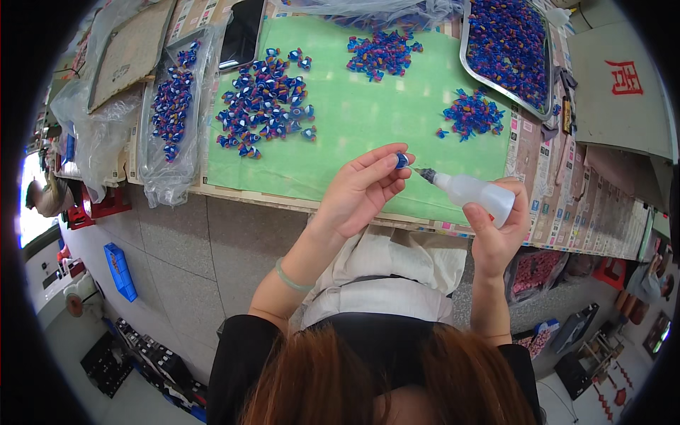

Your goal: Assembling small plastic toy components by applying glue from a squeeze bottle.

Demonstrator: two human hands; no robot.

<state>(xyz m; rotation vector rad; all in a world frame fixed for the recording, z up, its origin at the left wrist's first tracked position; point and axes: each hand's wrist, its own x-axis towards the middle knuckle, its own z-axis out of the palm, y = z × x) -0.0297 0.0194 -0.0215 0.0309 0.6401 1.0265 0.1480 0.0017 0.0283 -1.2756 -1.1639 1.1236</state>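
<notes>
Between the thumb and fingertips of my left hand [365, 185] is a small blue and white piece [402, 161]. My right hand [501, 230] is wrapped round a white squeeze bottle [473, 194], tilted so that its dark-collared needle tip points at the piece. Whether the tip touches it is too small to tell. Both hands are over the near edge of a green mat [340, 127]. On the mat lie a large pile of blue and white pieces [262, 103] at left, a pile of small blue, pink and orange parts [382, 54] at the back, and blue parts [473, 115] at right.
A metal tray [464, 53] heaped with small colourful parts stands at back right. A plastic-lined tray [202, 106] with more pieces lies at left, beside a black phone [242, 35]. A blue basket [120, 272] is on the floor at left.
</notes>
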